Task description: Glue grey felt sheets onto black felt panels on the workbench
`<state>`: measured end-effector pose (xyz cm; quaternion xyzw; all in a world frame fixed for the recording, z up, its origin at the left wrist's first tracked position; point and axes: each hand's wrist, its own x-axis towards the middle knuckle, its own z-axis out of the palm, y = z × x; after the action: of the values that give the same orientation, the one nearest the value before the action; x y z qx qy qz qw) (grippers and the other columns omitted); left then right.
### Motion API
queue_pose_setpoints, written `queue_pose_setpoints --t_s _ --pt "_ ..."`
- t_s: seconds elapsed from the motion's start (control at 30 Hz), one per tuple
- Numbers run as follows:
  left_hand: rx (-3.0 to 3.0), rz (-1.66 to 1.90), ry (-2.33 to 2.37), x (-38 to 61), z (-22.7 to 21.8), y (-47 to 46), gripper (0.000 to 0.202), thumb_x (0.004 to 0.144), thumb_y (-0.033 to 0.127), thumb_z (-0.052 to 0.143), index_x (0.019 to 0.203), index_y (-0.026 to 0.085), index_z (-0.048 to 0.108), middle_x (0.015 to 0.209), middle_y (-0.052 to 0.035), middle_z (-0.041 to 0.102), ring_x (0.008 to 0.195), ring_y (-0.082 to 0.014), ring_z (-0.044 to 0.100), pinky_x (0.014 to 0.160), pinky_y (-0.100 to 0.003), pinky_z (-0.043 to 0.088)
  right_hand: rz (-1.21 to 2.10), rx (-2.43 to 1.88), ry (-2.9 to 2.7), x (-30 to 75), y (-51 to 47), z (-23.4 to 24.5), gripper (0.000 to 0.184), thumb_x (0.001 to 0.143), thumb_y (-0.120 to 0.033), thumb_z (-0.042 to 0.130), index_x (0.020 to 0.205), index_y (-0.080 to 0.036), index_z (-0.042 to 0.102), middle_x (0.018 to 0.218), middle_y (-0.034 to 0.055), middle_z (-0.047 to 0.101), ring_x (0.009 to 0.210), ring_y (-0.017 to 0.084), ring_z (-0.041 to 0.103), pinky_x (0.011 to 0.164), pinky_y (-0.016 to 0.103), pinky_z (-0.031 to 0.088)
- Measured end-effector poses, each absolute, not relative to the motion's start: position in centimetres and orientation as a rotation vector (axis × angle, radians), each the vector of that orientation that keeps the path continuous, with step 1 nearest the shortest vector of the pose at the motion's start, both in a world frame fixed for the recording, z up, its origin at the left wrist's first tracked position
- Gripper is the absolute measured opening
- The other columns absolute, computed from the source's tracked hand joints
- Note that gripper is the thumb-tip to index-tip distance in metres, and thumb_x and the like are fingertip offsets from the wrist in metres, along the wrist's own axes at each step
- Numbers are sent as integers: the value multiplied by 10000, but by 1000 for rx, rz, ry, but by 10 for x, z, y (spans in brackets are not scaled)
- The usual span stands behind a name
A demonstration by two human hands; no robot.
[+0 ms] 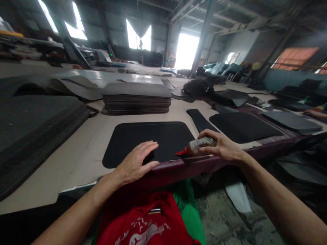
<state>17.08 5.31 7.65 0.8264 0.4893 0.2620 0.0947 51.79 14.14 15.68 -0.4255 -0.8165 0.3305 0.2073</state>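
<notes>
A black sheet with rounded corners (153, 136) lies flat at the table's front edge. My left hand (139, 160) rests on its near edge, fingers stretched out and thumb apart, holding nothing. In my right hand (218, 144) is a squeeze bottle (200, 146) with a worn, stained body and a pointed red nozzle. The bottle is tilted nearly flat, and its nozzle points left, at the near right part of the sheet. Whether the tip touches the sheet I cannot tell. A dark strip (200, 119) lies just behind the bottle.
Behind the sheet stands a stack of dark sheets (136, 100). Thick dark material (38, 129) covers the table's left side. Another black sheet (244, 126) and a smaller stack (292, 121) lie to the right. Another person's hand (316, 114) shows at the far right edge.
</notes>
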Motion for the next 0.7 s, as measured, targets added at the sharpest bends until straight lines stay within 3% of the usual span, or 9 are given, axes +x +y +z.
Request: queue_pose_setpoints --t_s 0.1,0.23,0.4,0.7 --pt "2291 1052 1688 132 82 43 490 982 489 466 1364 195 551 1417 -98 577 1338 -253 504 1172 -459 380 919 -1068 -2382 486 148 163 396 741 -403 766 1037 -197 603 833 -18 574 742 165 539 629 267 408" --pt "1952 1159 2096 76 75 25 430 957 408 408 1227 163 636 1272 -119 659 1207 -283 597 1092 -494 448 833 -877 -2522 440 157 162 360 752 -386 755 1020 -194 611 858 -5 577 746 165 530 625 269 389" --pt "1833 1121 2212 46 55 5 416 953 332 364 1218 167 639 1091 -95 732 1023 -235 688 950 -411 546 801 -755 -2587 389 160 155 356 773 -405 773 1022 -214 606 875 -15 602 755 164 542 633 270 393" --pt "1905 1093 2151 51 49 3 389 963 227 371 1257 196 623 1081 -63 730 1061 -214 650 958 -399 520 754 -504 -2648 318 154 148 327 801 -387 773 1022 -220 598 945 -4 603 805 170 553 687 279 393"
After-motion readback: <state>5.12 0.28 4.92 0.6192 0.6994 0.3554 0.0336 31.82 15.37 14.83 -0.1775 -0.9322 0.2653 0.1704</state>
